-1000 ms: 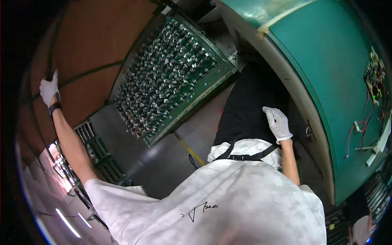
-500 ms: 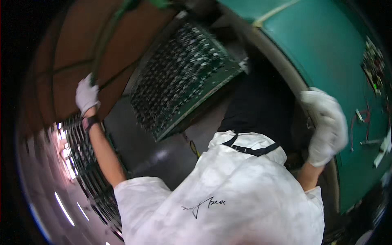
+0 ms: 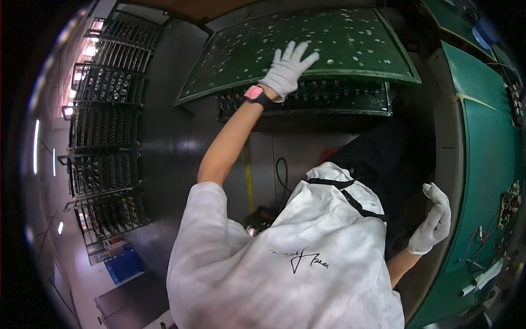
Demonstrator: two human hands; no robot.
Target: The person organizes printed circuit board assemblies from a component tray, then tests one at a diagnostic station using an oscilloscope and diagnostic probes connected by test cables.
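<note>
My left hand (image 3: 287, 71), in a white glove with a dark watch at the wrist, is spread flat with nothing in it. It lies over the near part of a green panel (image 3: 329, 41) dotted with pale spots; whether the palm touches it I cannot tell. Below the panel's near edge, a lower tier holds rows of small dark parts (image 3: 320, 93). My right hand (image 3: 433, 222), also white-gloved, hangs beside the edge of a green-topped bench (image 3: 487, 159). Its fingers are slightly bent and no object shows in them.
Racks of small parts (image 3: 104, 120) stand at the left, with a blue bin (image 3: 125, 264) near them. Wires and circuit boards (image 3: 509, 205) lie on the bench at the right. A black cable (image 3: 282, 178) and a yellow line (image 3: 249, 175) show on the floor.
The view has turned. My left hand has gone from beside a green bar and brown surface to over the spotted panel. My right hand stays by the bench edge, lower in view.
</note>
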